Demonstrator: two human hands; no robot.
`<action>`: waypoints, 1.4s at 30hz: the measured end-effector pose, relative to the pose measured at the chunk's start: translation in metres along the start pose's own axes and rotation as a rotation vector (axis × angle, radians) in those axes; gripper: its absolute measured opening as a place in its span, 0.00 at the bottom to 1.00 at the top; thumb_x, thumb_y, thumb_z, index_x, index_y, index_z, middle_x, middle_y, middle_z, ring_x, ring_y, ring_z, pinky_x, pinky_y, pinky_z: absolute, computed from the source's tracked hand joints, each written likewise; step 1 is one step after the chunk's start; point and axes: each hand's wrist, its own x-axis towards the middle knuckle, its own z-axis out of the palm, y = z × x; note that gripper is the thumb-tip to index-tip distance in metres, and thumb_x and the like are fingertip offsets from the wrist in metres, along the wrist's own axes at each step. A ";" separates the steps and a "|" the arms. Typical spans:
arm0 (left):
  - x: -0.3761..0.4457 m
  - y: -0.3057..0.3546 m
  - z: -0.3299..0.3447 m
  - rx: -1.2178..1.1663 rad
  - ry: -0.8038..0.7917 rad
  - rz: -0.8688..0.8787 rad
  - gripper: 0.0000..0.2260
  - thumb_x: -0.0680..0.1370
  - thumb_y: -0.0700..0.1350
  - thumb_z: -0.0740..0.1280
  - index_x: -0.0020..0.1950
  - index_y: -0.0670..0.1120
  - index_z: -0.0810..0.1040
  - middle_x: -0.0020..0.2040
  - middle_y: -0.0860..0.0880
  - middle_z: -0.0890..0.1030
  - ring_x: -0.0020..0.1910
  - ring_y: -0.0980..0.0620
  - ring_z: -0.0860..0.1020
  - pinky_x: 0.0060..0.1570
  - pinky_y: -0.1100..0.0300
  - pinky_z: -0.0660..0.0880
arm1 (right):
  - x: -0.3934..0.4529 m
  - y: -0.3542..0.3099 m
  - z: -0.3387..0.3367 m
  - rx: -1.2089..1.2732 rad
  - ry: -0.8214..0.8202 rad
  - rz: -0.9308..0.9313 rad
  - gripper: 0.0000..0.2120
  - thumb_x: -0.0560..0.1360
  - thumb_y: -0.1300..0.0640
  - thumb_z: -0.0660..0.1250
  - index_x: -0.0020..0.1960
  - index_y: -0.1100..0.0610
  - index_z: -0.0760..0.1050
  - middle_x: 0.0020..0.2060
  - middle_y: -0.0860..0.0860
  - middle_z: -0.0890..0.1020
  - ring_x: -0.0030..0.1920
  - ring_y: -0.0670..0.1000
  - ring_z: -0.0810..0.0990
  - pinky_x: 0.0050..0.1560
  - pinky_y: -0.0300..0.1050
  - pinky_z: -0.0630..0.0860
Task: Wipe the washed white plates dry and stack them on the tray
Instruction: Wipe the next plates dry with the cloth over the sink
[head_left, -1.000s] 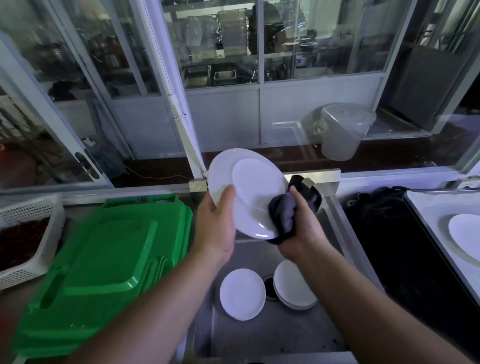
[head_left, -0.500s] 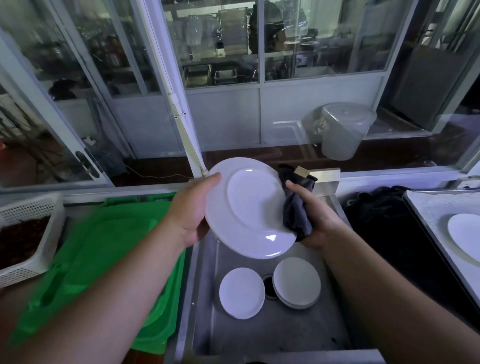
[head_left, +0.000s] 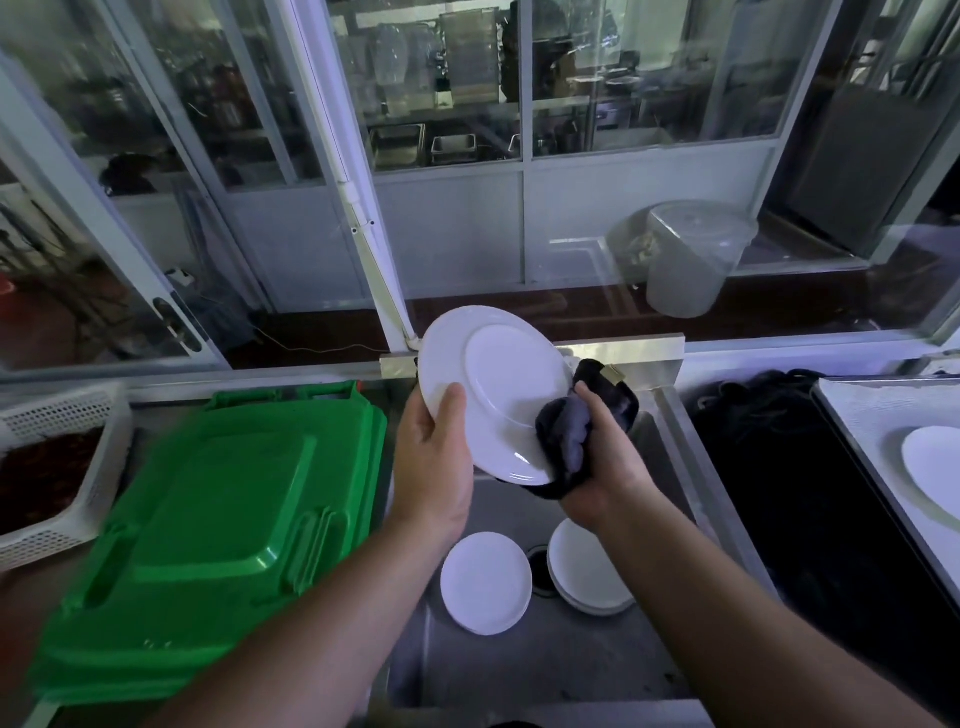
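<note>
You hold a glossy, smooth white plate against a dark, matt cloth; below lies a dull metal sink, with shiny green plastic lids at lower left.

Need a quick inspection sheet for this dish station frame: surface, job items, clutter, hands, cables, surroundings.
Surface: steel sink basin, with a drain between the plates lying in it.
Job's things: held plate tilted above the sink; dark cloth against its lower right rim; single plate and a small plate stack in the basin; dried plate on the tray at right.
Clutter: green lids left of the sink; white basket at far left; dark heap beside the tray.
Hands: left hand grips the held plate's rim; right hand grips the cloth.
Cables: thin wire on the floor behind the glass.
Surroundings: glass partitions; lidded bucket beyond.
</note>
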 end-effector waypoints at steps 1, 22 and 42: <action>0.002 0.003 -0.002 -0.028 -0.020 -0.026 0.09 0.76 0.48 0.69 0.54 0.53 0.83 0.51 0.53 0.87 0.52 0.52 0.84 0.47 0.55 0.80 | -0.001 -0.004 -0.002 -0.020 0.003 -0.002 0.23 0.79 0.40 0.70 0.67 0.53 0.82 0.59 0.54 0.87 0.62 0.58 0.84 0.58 0.59 0.81; 0.002 0.011 -0.001 0.249 0.002 0.130 0.14 0.79 0.59 0.63 0.53 0.52 0.82 0.49 0.57 0.87 0.51 0.57 0.84 0.53 0.54 0.78 | -0.005 0.003 0.011 0.010 -0.045 -0.028 0.19 0.80 0.38 0.67 0.58 0.53 0.84 0.49 0.54 0.89 0.49 0.55 0.88 0.49 0.54 0.82; 0.016 0.036 -0.003 0.123 -0.047 -0.020 0.10 0.79 0.52 0.68 0.55 0.49 0.84 0.51 0.50 0.88 0.53 0.48 0.85 0.52 0.51 0.80 | 0.002 0.000 0.000 -0.053 -0.023 -0.045 0.20 0.72 0.39 0.76 0.56 0.52 0.86 0.48 0.53 0.89 0.55 0.57 0.87 0.57 0.60 0.83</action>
